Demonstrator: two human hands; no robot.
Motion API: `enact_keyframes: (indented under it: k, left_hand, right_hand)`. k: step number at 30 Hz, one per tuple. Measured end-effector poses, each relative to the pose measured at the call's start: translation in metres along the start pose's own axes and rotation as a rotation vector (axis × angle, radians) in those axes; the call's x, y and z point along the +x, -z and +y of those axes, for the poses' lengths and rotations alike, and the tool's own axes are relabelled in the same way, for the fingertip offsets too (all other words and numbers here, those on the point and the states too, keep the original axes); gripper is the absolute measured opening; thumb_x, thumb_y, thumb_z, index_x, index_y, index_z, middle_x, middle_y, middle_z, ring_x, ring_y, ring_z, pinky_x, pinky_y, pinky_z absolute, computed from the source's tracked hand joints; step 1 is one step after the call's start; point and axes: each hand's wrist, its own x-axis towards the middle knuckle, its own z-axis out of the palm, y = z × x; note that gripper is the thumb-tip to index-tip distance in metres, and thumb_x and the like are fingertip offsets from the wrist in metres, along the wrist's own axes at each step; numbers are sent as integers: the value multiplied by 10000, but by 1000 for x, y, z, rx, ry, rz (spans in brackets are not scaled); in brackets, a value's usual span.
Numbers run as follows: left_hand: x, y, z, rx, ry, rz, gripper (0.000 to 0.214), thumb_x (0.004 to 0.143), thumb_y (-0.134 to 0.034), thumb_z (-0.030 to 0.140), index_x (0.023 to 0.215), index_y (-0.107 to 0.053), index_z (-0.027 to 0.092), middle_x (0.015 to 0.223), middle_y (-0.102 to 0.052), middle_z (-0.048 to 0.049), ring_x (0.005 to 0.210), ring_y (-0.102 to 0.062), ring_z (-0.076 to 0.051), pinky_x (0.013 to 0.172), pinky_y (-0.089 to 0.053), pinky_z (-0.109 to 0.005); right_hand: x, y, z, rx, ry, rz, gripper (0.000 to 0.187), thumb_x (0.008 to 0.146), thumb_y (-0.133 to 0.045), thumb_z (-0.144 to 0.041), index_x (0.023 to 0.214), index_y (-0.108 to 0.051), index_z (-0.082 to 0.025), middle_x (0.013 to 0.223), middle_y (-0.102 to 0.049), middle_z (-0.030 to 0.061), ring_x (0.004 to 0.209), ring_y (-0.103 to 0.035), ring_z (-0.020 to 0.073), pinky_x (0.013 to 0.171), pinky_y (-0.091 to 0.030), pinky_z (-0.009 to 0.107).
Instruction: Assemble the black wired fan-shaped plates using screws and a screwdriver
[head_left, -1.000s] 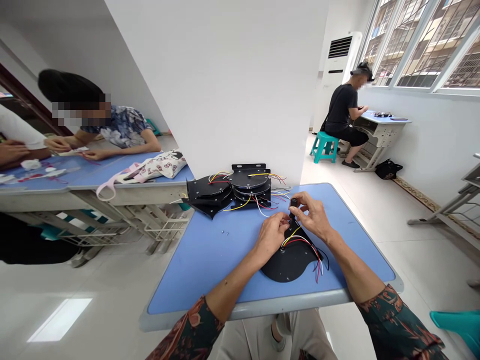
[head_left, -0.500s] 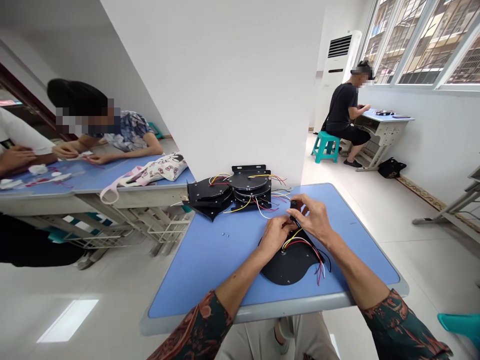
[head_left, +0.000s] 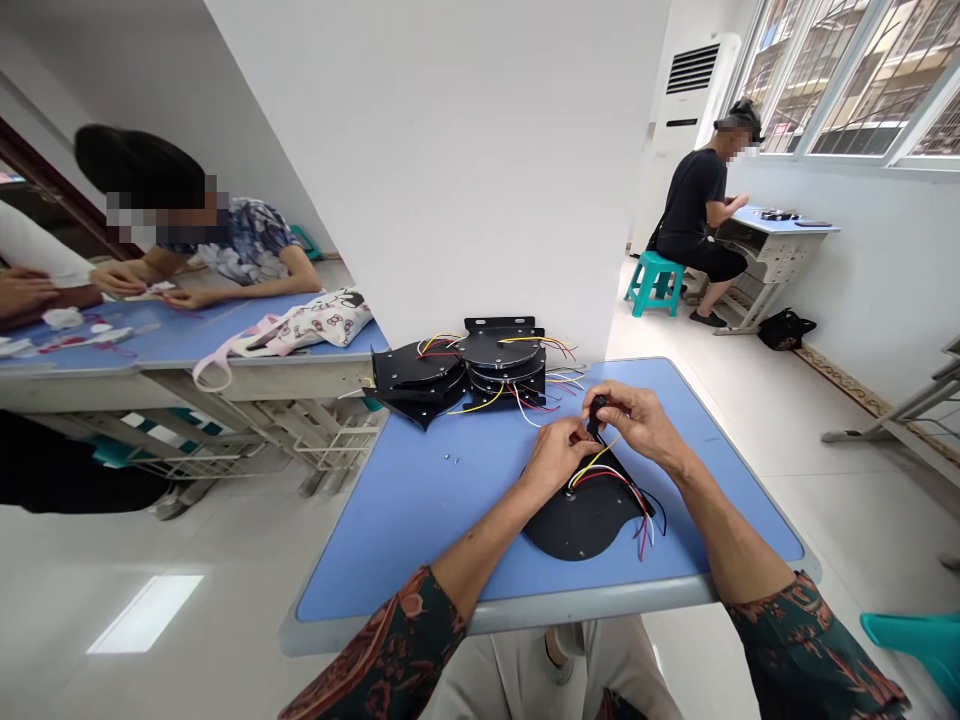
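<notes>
A black metal plate (head_left: 581, 525) with a rounded front and a curved notch lies flat on the blue desk. Red, white, yellow and black wires (head_left: 611, 475) come up through it and trail over its right side. My right hand (head_left: 637, 425) is closed round a short, upright black screwdriver (head_left: 598, 412) above the plate's far edge; its tip is hidden. Close beside it, the fingers of my left hand (head_left: 555, 458) are pinched together at the plate's far part. What they grip there is too small and hidden to make out.
Black plate assemblies (head_left: 499, 350) with loose wires stand along the desk's back, against a white pillar. Small screws (head_left: 451, 459) lie left of my left hand. A patterned bag (head_left: 322, 325) rests on the neighbouring desk, where other people work. Another person (head_left: 694, 200) sits further right.
My right hand and the screwdriver have shifted slightly to the right, and the screwdriver shows more upright. My left hand stays almost in place. The whole view has tilted slightly.
</notes>
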Motion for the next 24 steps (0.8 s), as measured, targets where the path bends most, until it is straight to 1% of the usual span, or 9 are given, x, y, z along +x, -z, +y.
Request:
enact_keyframes:
  k: [2, 4, 8, 12, 14, 16, 19, 21, 24]
  left_hand:
    - [0, 1, 1, 14, -12, 6, 217, 756, -773, 182, 642, -588, 174, 687, -638, 38, 669, -562, -131, 656, -383, -252]
    - [0, 1, 2, 23, -18, 11, 243, 761, -770, 177, 630, -566, 174, 667, -615, 45, 667, -553, -130, 658, -377, -254]
    - [1, 1, 3, 28, -19, 4, 264, 765, -769, 180, 624, -545, 175, 654, -590, 52, 645, -515, -121, 644, -361, -252]
    - [1, 1, 4, 19, -24, 6, 288, 763, -775, 185, 618, -527, 174, 651, -586, 53, 632, -496, -114, 634, -351, -248]
    - [0, 1, 4, 16, -18, 13, 296, 755, -787, 189, 612, -529, 172, 642, -582, 56, 624, -493, -111, 629, -347, -247]
    - [0, 0, 2, 3, -3, 23, 282, 748, -795, 204, 612, -550, 172, 638, -590, 53, 620, -502, -113, 624, -355, -246]
    - [1, -1, -2, -78, 9, 6, 163, 769, -764, 219, 679, -635, 177, 698, -659, 33, 640, -549, -126, 634, -402, -246]
    - [2, -1, -5, -152, -3, -43, 93, 809, -704, 220, 732, -673, 178, 764, -703, 16, 647, -572, -131, 639, -432, -247]
    - [2, -1, -8, -185, -20, -72, 115, 825, -651, 195, 712, -654, 172, 769, -703, 11, 635, -578, -128, 637, -444, -245]
  right_hand:
    - [0, -1, -1, -37, 8, 16, 329, 964, -584, -503, 1009, -706, -201, 840, -729, 38, 678, -640, 156, 659, -541, 302]
    - [1, -4, 0, -125, 9, 88, 349, 950, -601, -526, 1045, -708, -208, 863, -735, 41, 727, -651, 167, 703, -544, 311]
    - [0, -11, 3, -285, -54, 258, 333, 865, -717, -525, 939, -689, -201, 800, -709, 27, 686, -630, 162, 688, -532, 302]
    - [-1, -14, 8, -232, -109, 351, 384, 805, -781, -509, 992, -617, -216, 773, -712, 12, 688, -648, 170, 690, -532, 312]
    - [-1, -13, 8, -138, -108, 333, 378, 801, -793, -488, 971, -590, -218, 786, -727, 19, 726, -673, 182, 733, -537, 333]
    - [-1, -11, 8, -35, -87, 276, 345, 819, -783, -475, 927, -587, -213, 800, -732, 30, 754, -684, 190, 766, -541, 355]
    - [0, -5, 8, 78, -50, 179, 319, 858, -749, -482, 935, -618, -201, 795, -729, 37, 756, -686, 191, 764, -548, 364]
    - [0, -3, 7, 112, -40, 128, 321, 881, -725, -492, 966, -642, -194, 825, -743, 52, 773, -691, 194, 760, -553, 362]
    - [0, -2, 5, 96, -40, 97, 325, 913, -686, -497, 1022, -684, -191, 922, -769, 77, 821, -694, 201, 797, -559, 371]
